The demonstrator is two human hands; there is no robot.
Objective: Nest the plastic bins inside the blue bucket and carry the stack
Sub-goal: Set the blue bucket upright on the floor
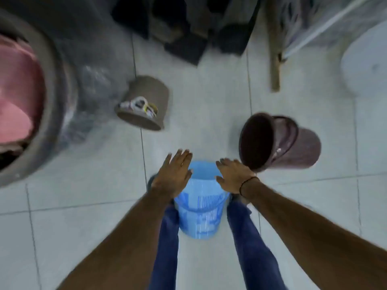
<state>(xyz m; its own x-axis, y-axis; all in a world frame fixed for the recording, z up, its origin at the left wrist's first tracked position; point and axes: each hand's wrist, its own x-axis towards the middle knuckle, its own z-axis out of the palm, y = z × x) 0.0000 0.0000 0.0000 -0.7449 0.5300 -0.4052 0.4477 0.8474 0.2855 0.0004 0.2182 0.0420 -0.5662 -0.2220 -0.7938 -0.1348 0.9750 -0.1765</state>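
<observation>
Blue bucket (200, 208), light stiff plastic, standing near between the legs; both hands (174, 174) (233, 175) hovering at its rim, fingers spread, gripping nothing; rim likely offering best hold.

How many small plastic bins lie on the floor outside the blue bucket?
2: a grey-brown plastic bin upside down at upper left, and a dark maroon plastic bin on its side at right. Others may be hidden.
</observation>
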